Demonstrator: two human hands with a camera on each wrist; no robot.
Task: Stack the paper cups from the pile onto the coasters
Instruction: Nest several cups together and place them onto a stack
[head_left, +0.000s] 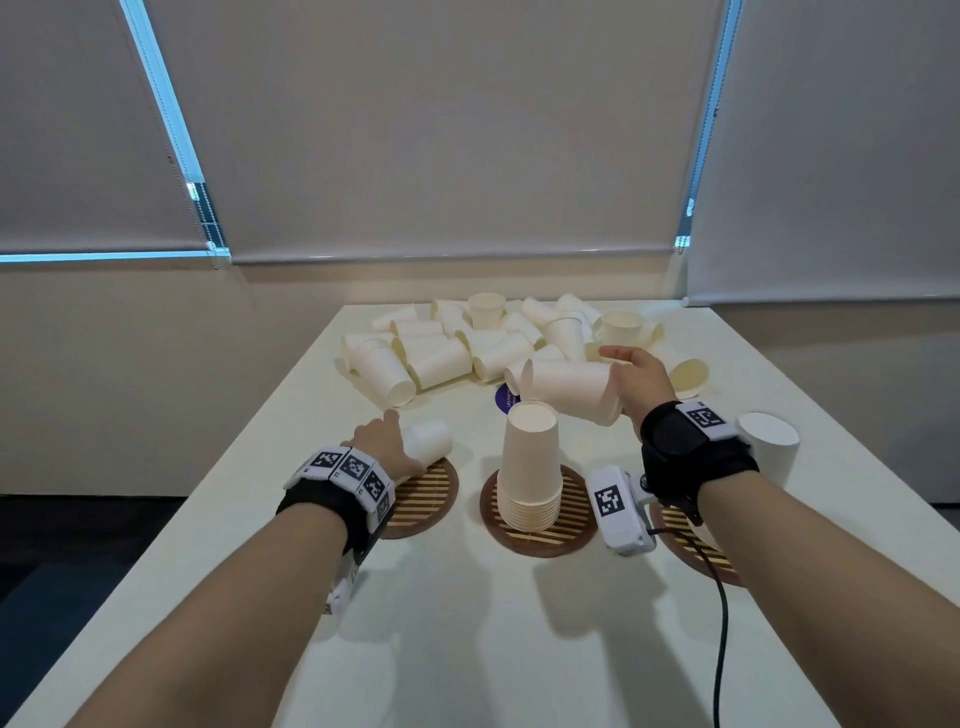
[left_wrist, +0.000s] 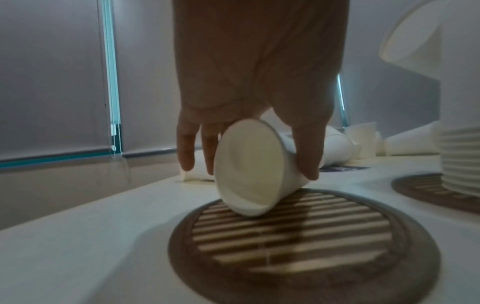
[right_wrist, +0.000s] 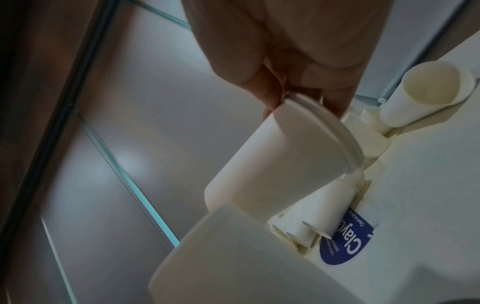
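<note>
The left hand (left_wrist: 249, 86) is gripping a smooth tapered paper cup (left_wrist: 252, 168), tilting its rim onto the ribbed round left coaster (left_wrist: 298, 246). The right hand (head_left: 636, 376) is holding another cup (head_left: 571, 389) sideways above the nested stack (head_left: 531, 473) on the middle coaster (head_left: 574, 525), near the pile (head_left: 467, 343) on the pale surface (head_left: 467, 649).

R coaster (head_left: 696, 545) mostly behind wrist cam.

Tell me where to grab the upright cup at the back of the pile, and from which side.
Take the upright cup by its side wall just under the rim, coming down from above. It stands mouth-up atop the pile, so the upper wall is exposed, while toppled cups crowd its base and likely block a low sideways approach.
</note>
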